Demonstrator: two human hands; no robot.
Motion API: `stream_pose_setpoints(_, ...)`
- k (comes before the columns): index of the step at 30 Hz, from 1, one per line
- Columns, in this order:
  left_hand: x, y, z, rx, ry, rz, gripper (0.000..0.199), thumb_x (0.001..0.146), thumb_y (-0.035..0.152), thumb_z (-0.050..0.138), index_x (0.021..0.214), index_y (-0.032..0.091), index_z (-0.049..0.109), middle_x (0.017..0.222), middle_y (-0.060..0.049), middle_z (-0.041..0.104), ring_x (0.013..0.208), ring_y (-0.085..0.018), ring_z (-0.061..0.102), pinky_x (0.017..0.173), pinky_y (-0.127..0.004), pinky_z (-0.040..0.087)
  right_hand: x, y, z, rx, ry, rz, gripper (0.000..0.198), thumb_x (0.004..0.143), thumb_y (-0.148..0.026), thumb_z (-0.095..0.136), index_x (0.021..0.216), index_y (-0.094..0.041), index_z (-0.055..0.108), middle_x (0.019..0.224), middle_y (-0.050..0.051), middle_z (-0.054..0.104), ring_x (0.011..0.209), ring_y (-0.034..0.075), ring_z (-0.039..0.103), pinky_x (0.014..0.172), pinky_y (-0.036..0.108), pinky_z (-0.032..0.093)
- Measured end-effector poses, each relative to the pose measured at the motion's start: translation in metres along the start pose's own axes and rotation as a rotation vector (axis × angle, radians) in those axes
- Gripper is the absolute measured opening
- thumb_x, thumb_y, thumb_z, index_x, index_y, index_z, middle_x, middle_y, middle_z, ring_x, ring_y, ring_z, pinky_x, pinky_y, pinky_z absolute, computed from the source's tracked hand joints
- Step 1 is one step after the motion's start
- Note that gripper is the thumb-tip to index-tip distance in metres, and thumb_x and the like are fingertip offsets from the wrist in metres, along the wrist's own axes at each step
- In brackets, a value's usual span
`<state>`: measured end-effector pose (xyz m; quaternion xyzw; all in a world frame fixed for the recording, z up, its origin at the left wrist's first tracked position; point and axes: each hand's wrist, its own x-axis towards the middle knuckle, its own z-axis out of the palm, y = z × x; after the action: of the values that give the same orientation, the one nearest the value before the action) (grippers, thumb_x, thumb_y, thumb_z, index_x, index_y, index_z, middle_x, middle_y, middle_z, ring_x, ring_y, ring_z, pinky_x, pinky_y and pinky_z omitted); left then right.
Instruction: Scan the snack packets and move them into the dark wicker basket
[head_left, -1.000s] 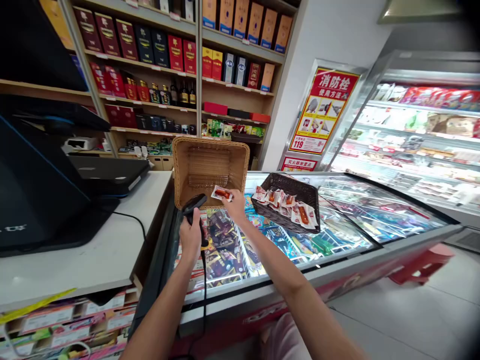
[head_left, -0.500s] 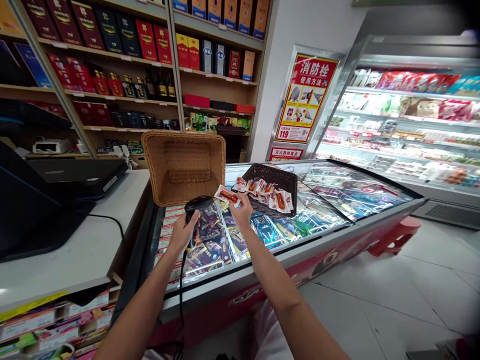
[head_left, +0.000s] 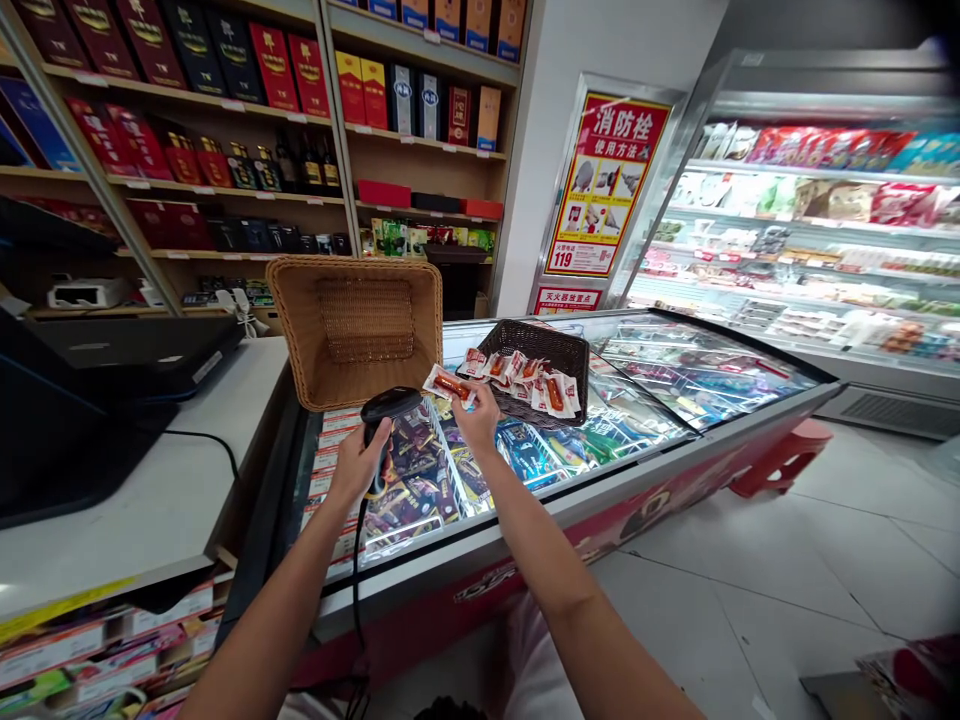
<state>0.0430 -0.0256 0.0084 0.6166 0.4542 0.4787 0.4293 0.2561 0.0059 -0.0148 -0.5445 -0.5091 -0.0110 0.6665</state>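
Shop counter: glass-top chest freezer [head_left: 660,400] in front of me, white counter [head_left: 150,490] at 9 o'clock, liquor shelves [head_left: 225,130] at 11, open chiller [head_left: 810,230] at 2. My left hand [head_left: 358,462] is clenched round the barcode scanner [head_left: 390,408]. My right hand [head_left: 477,418] pinches a snack packet [head_left: 448,384] just beside the scanner head, over the glass. Tan wicker basket [head_left: 356,325] at 12, dark basket [head_left: 544,362] of packets at 1. Since half a second ago: view shifted slightly right, hands and packet barely moved.
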Motion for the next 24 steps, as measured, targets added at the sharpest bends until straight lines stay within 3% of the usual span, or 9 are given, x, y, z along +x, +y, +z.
stream_pose_setpoints(13, -0.001, 0.000, 0.000, 0.017, -0.003, -0.003, 0.052, 0.082, 0.072, 0.058, 0.074, 0.021, 0.052, 0.054, 0.002, 0.055, 0.039, -0.015, 0.053, 0.038, -0.027, 0.041, 0.001, 0.000, 0.000, -0.024, 0.025, -0.011, 0.021, 0.081, -0.028, 0.059, 0.098, -0.019, 0.067, 0.101, 0.009, 0.071, 0.098, 0.021, 0.068, 0.090, 0.035, 0.055)
stream_pose_setpoints(18, 0.001, -0.001, 0.000, 0.000, 0.005, -0.018, 0.053, 0.081, 0.073, 0.058, 0.074, 0.021, 0.052, 0.055, 0.001, 0.056, 0.039, -0.015, 0.053, 0.037, -0.026, 0.040, 0.002, 0.005, 0.001, -0.111, 0.119, -0.058, 0.023, 0.085, -0.028, 0.058, 0.102, -0.019, 0.069, 0.109, 0.013, 0.068, 0.109, 0.024, 0.064, 0.100, 0.040, 0.052)
stream_pose_setpoints(24, 0.002, -0.002, 0.000, 0.008, 0.019, -0.026, 0.054, 0.080, 0.074, 0.057, 0.071, 0.021, 0.052, 0.051, 0.001, 0.056, 0.037, -0.016, 0.052, 0.036, -0.027, 0.041, 0.040, 0.011, -0.004, -0.283, 0.250, -0.109, 0.032, 0.095, -0.028, 0.047, 0.116, -0.016, 0.067, 0.121, 0.016, 0.062, 0.118, 0.024, 0.060, 0.103, 0.040, 0.049)
